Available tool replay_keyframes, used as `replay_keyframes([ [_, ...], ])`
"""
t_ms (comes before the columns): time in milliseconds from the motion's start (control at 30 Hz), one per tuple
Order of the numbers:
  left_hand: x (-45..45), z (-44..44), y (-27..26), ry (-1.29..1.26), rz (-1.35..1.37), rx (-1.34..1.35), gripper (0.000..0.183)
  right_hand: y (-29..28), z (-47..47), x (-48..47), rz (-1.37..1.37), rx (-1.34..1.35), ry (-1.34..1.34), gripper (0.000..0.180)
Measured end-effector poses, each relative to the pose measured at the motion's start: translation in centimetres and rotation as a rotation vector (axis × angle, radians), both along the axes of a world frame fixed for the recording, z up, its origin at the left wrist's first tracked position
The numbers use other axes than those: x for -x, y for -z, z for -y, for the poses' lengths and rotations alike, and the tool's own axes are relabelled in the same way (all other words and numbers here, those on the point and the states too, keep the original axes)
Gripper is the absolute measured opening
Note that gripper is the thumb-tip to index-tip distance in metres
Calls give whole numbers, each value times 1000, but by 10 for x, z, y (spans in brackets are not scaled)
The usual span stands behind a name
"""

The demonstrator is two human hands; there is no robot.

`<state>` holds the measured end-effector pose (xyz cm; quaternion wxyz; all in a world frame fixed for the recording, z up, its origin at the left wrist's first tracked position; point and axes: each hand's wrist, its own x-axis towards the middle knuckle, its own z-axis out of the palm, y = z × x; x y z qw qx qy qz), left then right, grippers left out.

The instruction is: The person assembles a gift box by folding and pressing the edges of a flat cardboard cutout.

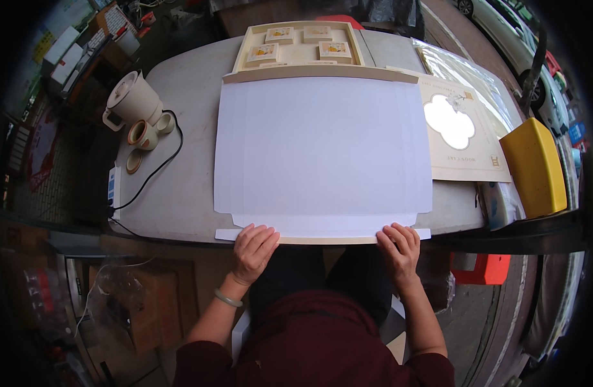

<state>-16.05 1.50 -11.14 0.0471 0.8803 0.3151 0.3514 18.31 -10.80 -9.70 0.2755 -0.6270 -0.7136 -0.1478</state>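
A large flat cardboard box blank (325,150) lies white side up in front of me, with crease lines along its sides. My left hand (254,251) grips the left part of its near flap, fingers on top and thumb hidden. On the right part of the same flap, my right hand (400,249) holds in the same way. Between the hands the flap's cream outer edge is folded up in a narrow strip. The blank's far flap (320,73) stands raised and shows a beige face. Beyond it is a shallow cream tray (359,43) holding several small printed boxes (334,51).
At the left stand an electric kettle (134,99), small cups (144,135) and a power strip (114,188) with a black cord. A printed cardboard sheet with a cut-out window (470,164), clear plastic wrapping (475,72) and a yellow container (536,167) are at the right.
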Motion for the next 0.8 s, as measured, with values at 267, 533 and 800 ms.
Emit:
replay_keyframes([
  [267,-3,-10,-15,13,-36,-8,21,-6,-5,-7,-2,27,-77,25],
  [533,-8,-21,-29,-7,-26,96,10,-32,-18,-9,-145,232,-51,11],
  [800,-18,-41,-44,-55,-57,321,5,-41,-42,-16,-307,415,44,6],
])
